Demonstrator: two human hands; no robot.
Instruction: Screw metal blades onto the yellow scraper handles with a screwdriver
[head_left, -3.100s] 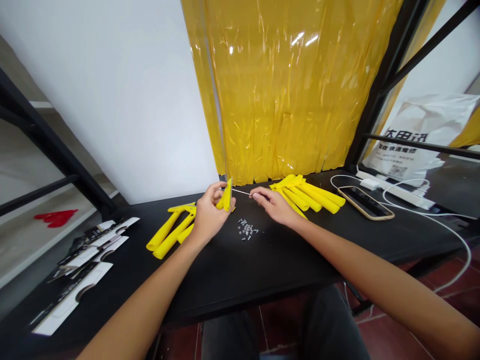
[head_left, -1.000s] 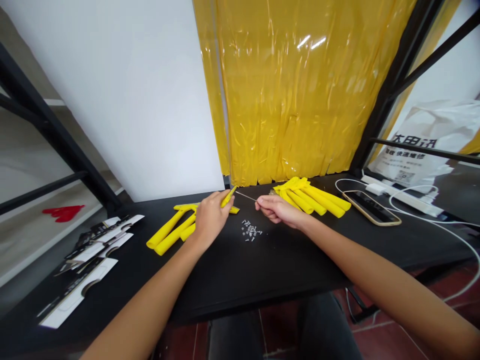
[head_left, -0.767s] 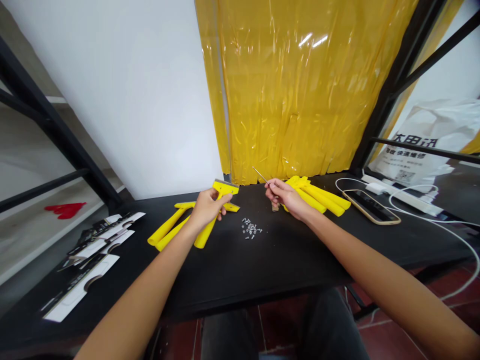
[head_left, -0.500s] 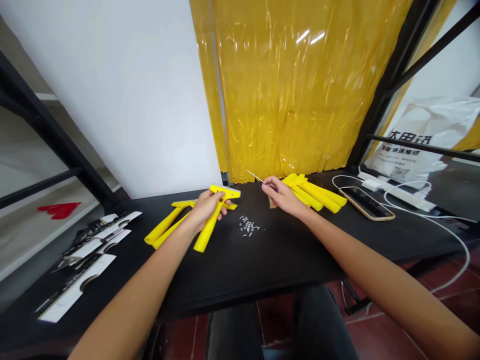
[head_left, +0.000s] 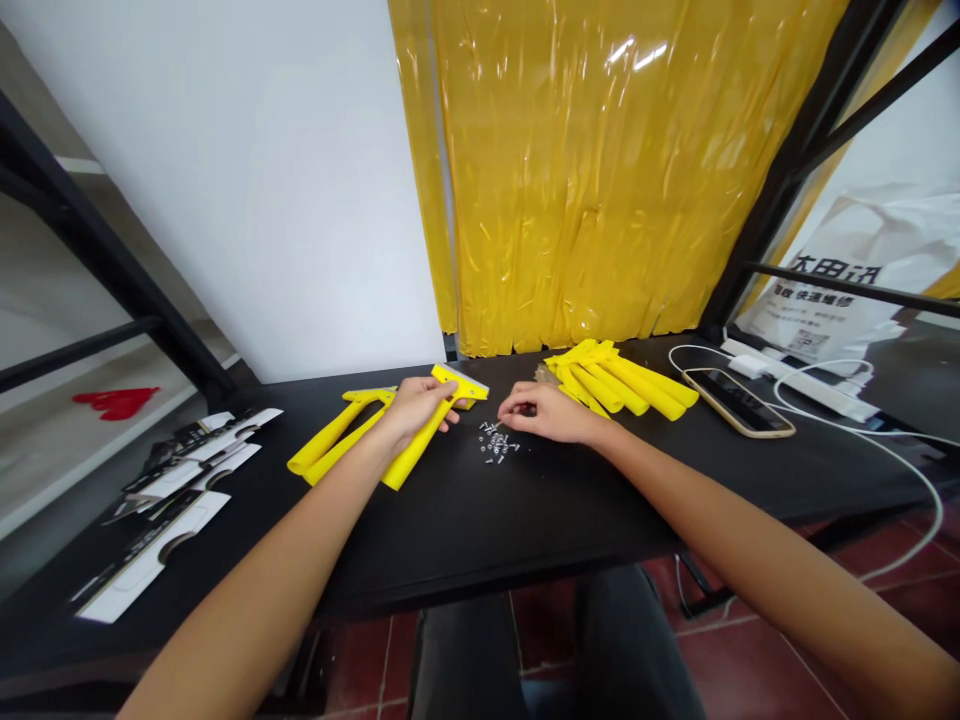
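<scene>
My left hand [head_left: 420,410] is closed around a yellow scraper [head_left: 420,448], its wide head tilted up past my thumb and its handle hanging down toward me. Screw holes show on the head's face. My right hand [head_left: 544,410] is in a pinch, low over the right edge of a small pile of screws and nuts [head_left: 496,442]. In it is the thin-shafted screwdriver, mostly hidden by my fingers now. Beside my left hand lie more yellow scrapers [head_left: 322,440]. Several yellow handles [head_left: 637,385] are heaped behind my right forearm.
Printed card sleeves [head_left: 161,570] lie along the left of the black table [head_left: 465,545]. A phone [head_left: 739,402], white cables and a power strip [head_left: 806,380] are on the right. A yellow plastic curtain [head_left: 570,200] and a white panel [head_left: 300,200] stand behind.
My right hand has moved left and down to the pile of screws, turning the screwdriver's shaft from pointing up to pointing down. My left hand still holds the scraper, nearly in place.
</scene>
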